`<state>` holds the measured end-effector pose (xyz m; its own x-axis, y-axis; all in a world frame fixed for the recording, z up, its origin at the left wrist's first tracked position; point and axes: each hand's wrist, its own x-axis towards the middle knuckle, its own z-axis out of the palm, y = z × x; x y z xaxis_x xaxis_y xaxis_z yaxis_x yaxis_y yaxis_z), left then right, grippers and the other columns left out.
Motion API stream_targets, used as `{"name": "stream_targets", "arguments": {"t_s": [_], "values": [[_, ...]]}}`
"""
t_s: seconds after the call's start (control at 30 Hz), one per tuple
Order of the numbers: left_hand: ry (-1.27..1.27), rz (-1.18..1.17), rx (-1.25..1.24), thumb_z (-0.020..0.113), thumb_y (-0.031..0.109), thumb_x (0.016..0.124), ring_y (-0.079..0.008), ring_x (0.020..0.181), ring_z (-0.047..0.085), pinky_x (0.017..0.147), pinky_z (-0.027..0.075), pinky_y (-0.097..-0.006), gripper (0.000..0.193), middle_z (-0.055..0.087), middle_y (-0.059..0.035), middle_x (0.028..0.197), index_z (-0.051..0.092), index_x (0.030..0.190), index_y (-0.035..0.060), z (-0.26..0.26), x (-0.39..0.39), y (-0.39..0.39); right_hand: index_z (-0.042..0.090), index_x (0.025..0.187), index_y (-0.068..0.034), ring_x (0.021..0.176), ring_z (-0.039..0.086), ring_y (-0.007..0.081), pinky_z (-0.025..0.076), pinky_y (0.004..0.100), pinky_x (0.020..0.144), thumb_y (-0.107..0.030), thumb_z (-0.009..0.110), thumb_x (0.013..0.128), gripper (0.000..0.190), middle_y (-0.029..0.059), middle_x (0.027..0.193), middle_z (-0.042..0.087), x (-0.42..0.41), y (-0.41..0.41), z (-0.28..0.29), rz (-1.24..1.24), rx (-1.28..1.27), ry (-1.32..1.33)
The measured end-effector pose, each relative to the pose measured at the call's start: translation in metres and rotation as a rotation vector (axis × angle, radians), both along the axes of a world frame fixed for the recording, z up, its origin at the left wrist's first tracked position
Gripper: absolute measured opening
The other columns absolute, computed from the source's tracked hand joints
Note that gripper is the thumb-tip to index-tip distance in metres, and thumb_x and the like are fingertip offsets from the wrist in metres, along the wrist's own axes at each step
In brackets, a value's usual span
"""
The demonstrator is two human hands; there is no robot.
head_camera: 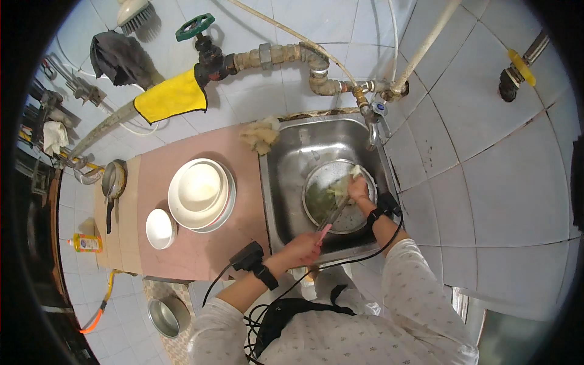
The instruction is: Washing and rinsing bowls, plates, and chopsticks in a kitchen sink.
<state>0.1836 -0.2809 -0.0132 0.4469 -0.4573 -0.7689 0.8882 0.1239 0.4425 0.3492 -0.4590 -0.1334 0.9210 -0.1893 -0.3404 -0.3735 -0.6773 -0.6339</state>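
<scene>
My left hand (303, 248) is closed round the pink handle of a knife (325, 231), which seems to be a kitchen knife; its blade points up and right over a round metal basin (311, 220). The basin stands in the stainless steel sink (292, 169) and holds greenish water and pale green vegetable pieces (340, 188). Over the basin's right side, my right hand (359, 188) grips a pale piece of vegetable, partly hidden by the fingers. The blade's tip lies close to that hand; whether they touch is not clear.
Left of the sink are stacked white bowls and plates (200, 191), a smaller bowl (160, 229), a crumpled yellowish cloth (261, 135) and a small pan (113, 180). The tap (373, 132) overhangs the sink's back right. Black cables hang from both wrists. A metal pot (169, 317) stands lower left.
</scene>
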Motion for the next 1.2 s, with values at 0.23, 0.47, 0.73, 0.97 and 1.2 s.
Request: {"name": "stream_targets", "arguments": {"t_s": [0.23, 0.47, 0.73, 0.97, 1.2], "values": [[-0.068, 0.115, 0.209, 0.043, 0.050, 0.081, -0.0092, 0.036, 0.023, 0.034, 0.016, -0.0239, 0.045, 0.027, 0.0027, 0.048, 0.037, 0.059, 0.0116, -0.029, 0.023, -0.004, 0.049, 0.093, 0.001, 0.092, 0.045, 0.0360, 0.045, 0.0417, 0.067, -0.012, 0.054, 0.069, 0.027, 0.0194, 0.096, 0.045, -0.032, -0.001, -0.018, 0.536, -0.617, -0.327], [-0.098, 0.176, 0.303, 0.042, 0.057, 0.078, -0.0102, 0.032, 0.022, 0.031, 0.015, -0.0261, 0.048, 0.026, 0.0030, 0.044, 0.033, 0.057, 0.0147, -0.057, 0.026, -0.010, 0.049, 0.100, 0.001, 0.090, 0.052, 0.0305, 0.045, 0.0384, 0.070, -0.012, 0.054, 0.072, 0.031, 0.0161, 0.100, 0.052, -0.043, 0.003, -0.014, 0.498, -0.508, 0.012], [-0.216, 0.341, 0.303, 0.049, 0.038, 0.081, -0.0109, 0.035, 0.034, 0.030, 0.022, -0.0265, 0.033, 0.039, -0.0002, 0.048, 0.046, 0.067, 0.0082, -0.079, 0.045, -0.030, 0.042, 0.112, -0.006, 0.083, 0.054, 0.0209, 0.044, 0.0388, 0.071, -0.025, 0.055, 0.080, 0.039, 0.0064, 0.096, 0.053, -0.069, 0.013, 0.050, -0.107, 0.910, 0.521], [-0.337, 0.329, 0.102, 0.036, 0.013, 0.079, -0.0099, 0.039, 0.037, 0.030, 0.022, -0.0240, 0.011, 0.042, -0.0018, 0.055, 0.045, 0.078, 0.0074, -0.080, 0.056, -0.044, 0.035, 0.117, -0.003, 0.095, 0.050, 0.0213, 0.041, 0.0361, 0.079, -0.014, 0.057, 0.077, 0.048, 0.0080, 0.105, 0.049, -0.083, 0.022, 0.081, -0.079, 1.287, 0.513], [-0.240, 0.107, 0.213, 0.039, 0.032, 0.086, -0.0091, 0.039, 0.038, 0.032, 0.028, -0.0223, 0.025, 0.042, 0.0002, 0.055, 0.044, 0.078, 0.0096, -0.016, 0.038, -0.040, 0.044, 0.104, 0.003, 0.074, 0.056, 0.0218, 0.048, 0.0321, 0.054, -0.002, 0.060, 0.071, 0.037, 0.0121, 0.091, 0.054, -0.066, 0.036, 0.067, -0.321, 1.089, 0.300]]}}
